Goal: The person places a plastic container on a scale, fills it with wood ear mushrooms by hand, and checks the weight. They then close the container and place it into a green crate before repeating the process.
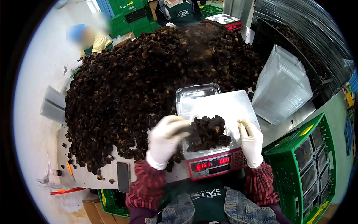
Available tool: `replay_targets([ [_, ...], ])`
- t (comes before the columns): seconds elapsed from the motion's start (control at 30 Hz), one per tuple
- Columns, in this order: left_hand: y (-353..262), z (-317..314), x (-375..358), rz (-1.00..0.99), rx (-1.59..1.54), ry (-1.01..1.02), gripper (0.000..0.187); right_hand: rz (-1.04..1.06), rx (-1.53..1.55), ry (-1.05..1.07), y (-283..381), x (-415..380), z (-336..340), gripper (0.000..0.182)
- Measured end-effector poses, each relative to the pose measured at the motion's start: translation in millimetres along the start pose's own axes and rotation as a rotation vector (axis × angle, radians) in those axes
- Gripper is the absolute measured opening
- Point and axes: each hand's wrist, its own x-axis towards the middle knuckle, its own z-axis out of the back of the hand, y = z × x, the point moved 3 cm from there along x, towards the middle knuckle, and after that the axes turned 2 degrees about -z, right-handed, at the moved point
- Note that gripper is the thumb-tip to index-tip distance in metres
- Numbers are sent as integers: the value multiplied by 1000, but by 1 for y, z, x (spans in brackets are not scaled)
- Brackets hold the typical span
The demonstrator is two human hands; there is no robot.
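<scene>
Dark wood ear mushrooms (209,131) lie heaped in a clear plastic clamshell box on a red electronic scale (214,166) with a pale platform. The box's clear lid (198,89) is folded back, away from me. My left hand (166,140), in a white glove, is at the left side of the heap, fingers apart and slightly blurred; I see nothing in it. At the box's right side is my white-gloved right hand (251,142), thumb and fingertips drawn together; whatever they hold, if anything, is too small to name. The scale's display glows red.
A large pile of wood ear mushrooms (123,89) covers much of the table. Stacked clear boxes (285,84) stand at right, above a green crate (298,179) of filled boxes. A phone (123,177) lies front left. Two people are across the pile, near another scale (225,21).
</scene>
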Motion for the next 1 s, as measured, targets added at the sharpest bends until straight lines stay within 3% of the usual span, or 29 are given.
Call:
replay_targets([
  [0.07, -13, -36, 7, -93, 167, 174, 45, 21, -34, 37, 4, -2, -4, 17],
  [0.17, -16, -53, 11, 35, 119, 321, 67, 98, -37, 33, 7, -5, -3, 17],
  [0.2, -17, -47, 13, -95, 119, 236, 68, 95, -49, 41, 6, -6, -1, 17],
  [0.27, -14, -26, 8, -27, 17, 107, 67, 48, -49, 30, 1, -6, 3, 18],
  [0.3, -10, -16, 3, 69, -104, -13, 60, 10, -46, 24, -2, -5, 6, 18],
  [0.37, 4, 4, -14, -14, -90, -299, 35, -109, 35, 34, -2, -6, 9, 19],
  [0.43, 22, 17, -35, 126, -64, -570, 31, -57, 33, -5, -12, -5, 6, 19],
  [0.5, 54, 33, -61, 189, 98, -532, 32, 2, 36, -43, -15, -7, 6, 18],
  [0.6, 81, 46, -90, 319, 236, -497, 30, -154, 33, 18, -9, -7, 11, 20],
  [0.67, 97, 49, -104, 339, 240, -481, 28, -140, 87, 8, -8, -8, 10, 20],
  [0.73, 117, 50, -110, 371, 316, -329, 29, -174, 112, 13, -8, -10, 10, 20],
  [0.77, 114, 47, -99, 273, 387, -310, 30, -200, 122, 22, -7, -11, 10, 20],
  [0.8, 114, 40, -97, 458, 266, -327, 31, -198, 120, 18, -9, -13, 9, 20],
  [0.87, 110, 32, -75, 405, 143, -351, 32, -34, -36, -11, -12, -17, 6, 20],
  [0.9, 111, 26, -61, 367, 99, -336, 30, -49, -82, 5, -11, -18, 5, 22],
  [1.0, 96, -6, -3, 541, -197, -153, 35, -221, 0, 113, -7, -25, -3, 29],
])
